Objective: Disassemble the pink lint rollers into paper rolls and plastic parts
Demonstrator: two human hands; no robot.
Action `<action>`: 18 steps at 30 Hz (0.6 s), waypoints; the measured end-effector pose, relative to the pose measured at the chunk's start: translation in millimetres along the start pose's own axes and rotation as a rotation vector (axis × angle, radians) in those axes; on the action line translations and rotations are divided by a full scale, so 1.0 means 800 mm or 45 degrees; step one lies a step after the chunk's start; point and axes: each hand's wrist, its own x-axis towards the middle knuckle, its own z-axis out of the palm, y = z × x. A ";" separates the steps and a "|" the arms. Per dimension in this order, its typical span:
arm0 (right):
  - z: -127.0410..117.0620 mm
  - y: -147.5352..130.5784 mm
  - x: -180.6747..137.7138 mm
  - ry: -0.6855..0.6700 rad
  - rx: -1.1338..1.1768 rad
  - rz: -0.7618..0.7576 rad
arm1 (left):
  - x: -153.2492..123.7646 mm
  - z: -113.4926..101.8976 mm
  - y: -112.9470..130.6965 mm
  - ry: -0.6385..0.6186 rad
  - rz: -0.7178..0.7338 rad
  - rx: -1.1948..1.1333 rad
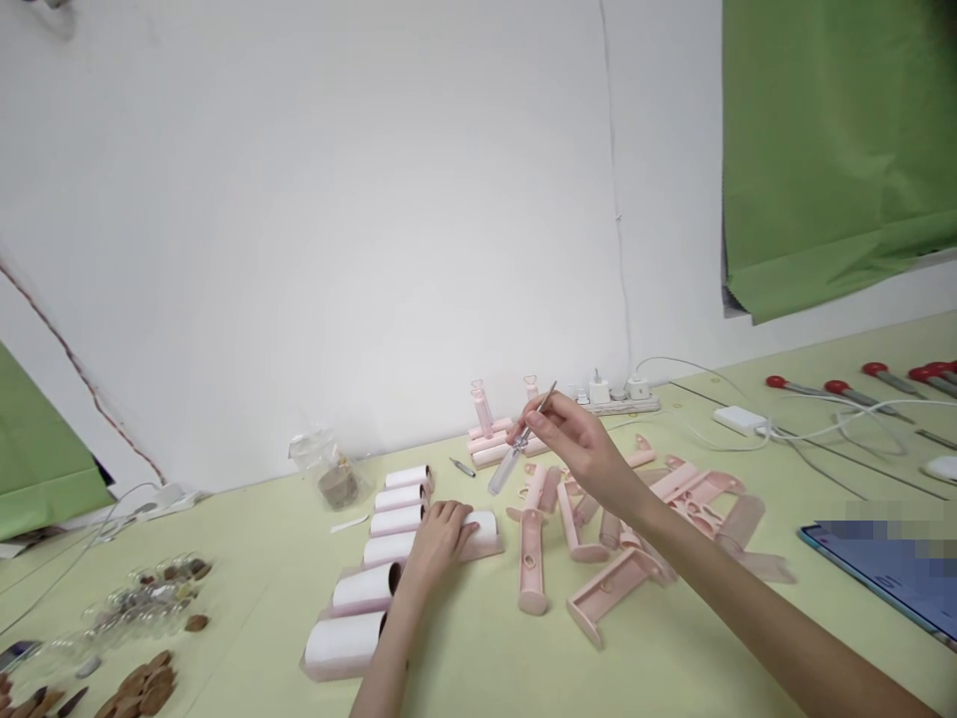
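Note:
My right hand (572,439) pinches a screwdriver (508,467) by its metal shaft, its clear handle slanting down to the left above the table. My left hand (441,538) lies curled over a white paper roll (482,529) set in a pale pink tray, fingers bent over its near end. A column of similar white rolls (348,638) in pink trays stands to the left of that hand. Below and right of my right hand, loose pink plastic parts (532,568) lie scattered, some with end caps and small rings.
A small pen-like tool (463,468) lies behind the rolls, near a clear plastic bag (333,479) with brown contents. A power strip (620,404) stands by the wall. Red-handled tools (841,389), white cables and a tablet (889,578) occupy the right. Brown pieces (146,683) lie at left.

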 end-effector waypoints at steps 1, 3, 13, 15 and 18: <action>0.000 -0.001 0.000 -0.002 -0.005 0.000 | 0.000 0.001 0.001 0.023 -0.016 -0.003; 0.000 -0.002 0.001 0.004 -0.010 0.002 | 0.000 0.000 0.002 0.066 -0.050 -0.012; 0.000 -0.008 0.000 0.004 0.003 0.018 | -0.011 0.004 0.012 -0.048 -0.035 -0.102; -0.002 -0.008 0.000 0.026 -0.016 0.020 | -0.019 -0.012 0.015 -0.014 -0.049 -0.099; -0.009 -0.002 0.003 0.093 -0.018 0.001 | -0.033 -0.058 0.001 0.102 -0.166 -0.111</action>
